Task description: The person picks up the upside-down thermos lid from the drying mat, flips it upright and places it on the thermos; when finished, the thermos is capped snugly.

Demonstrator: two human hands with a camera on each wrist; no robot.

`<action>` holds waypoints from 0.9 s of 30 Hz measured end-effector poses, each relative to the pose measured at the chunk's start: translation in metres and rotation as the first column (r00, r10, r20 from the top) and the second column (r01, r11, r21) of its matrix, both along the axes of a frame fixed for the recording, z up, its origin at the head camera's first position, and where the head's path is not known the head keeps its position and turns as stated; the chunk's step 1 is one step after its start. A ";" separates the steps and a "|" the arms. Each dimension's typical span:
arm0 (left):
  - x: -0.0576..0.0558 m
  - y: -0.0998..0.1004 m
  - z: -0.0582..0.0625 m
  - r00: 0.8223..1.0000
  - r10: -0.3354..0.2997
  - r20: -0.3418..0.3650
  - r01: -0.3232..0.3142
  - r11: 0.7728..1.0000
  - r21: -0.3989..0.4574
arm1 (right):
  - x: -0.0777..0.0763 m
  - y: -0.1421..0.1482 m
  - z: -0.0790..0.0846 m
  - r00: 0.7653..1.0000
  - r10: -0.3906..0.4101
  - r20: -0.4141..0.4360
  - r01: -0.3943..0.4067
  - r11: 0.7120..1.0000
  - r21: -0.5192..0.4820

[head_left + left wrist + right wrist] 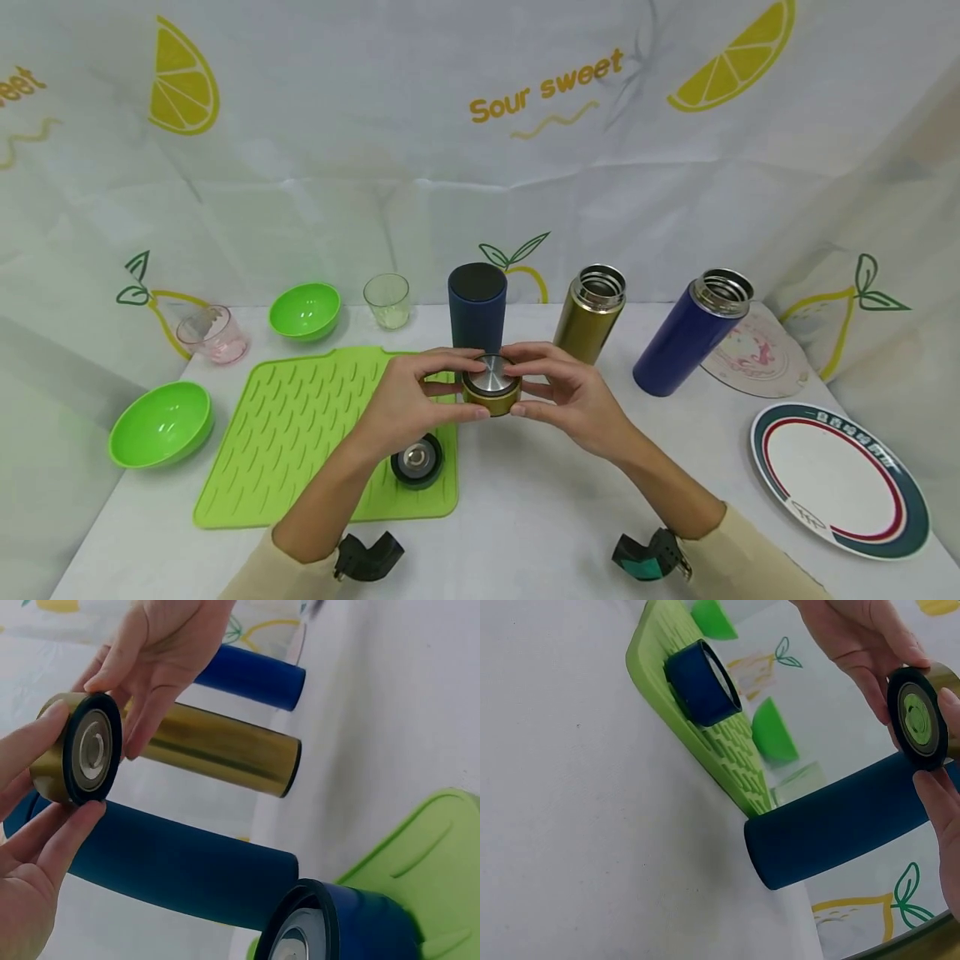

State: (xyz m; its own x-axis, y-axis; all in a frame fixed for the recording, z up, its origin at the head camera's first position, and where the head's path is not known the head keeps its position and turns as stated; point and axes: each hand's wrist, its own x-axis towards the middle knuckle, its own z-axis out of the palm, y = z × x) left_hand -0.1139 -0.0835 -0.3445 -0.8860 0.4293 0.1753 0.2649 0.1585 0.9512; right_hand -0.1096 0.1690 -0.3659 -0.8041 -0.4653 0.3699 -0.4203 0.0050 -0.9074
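Both hands hold a gold bottle lid [491,402] with a shiny silver top, up in front of the dark blue bottle [477,308]. My left hand [408,400] pinches its left side between thumb and fingers. On the right side, my right hand [573,400] grips it the same way. The lid's black-rimmed underside [94,754] shows in the left wrist view, facing down. A blue lid [417,461] lies upturned on the green drying mat [300,433], beside my left forearm. Behind my right hand stands the gold bottle [587,321], its mouth uncovered.
A blue bottle [678,342] without a lid stands at the right, near a round pale mat [765,354] and a rimmed plate [832,483]. Two green bowls [161,425], a pink glass [217,335] and a clear glass [387,302] stand around the drying mat.
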 end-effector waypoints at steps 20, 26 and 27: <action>-0.001 0.004 -0.006 0.986 -0.060 -0.158 0.047 0.995 -0.087 | 0.000 -0.001 -0.007 0.998 -0.065 -0.027 0.066 0.997 0.046; -0.001 0.003 -0.006 0.976 -0.038 -0.214 0.013 0.993 -0.120 | 0.000 -0.003 -0.008 0.998 -0.061 -0.011 0.062 0.997 0.053; -0.001 0.002 -0.006 0.974 -0.037 -0.224 0.009 0.992 -0.123 | 0.000 -0.003 -0.008 0.998 -0.061 -0.010 0.061 0.996 0.057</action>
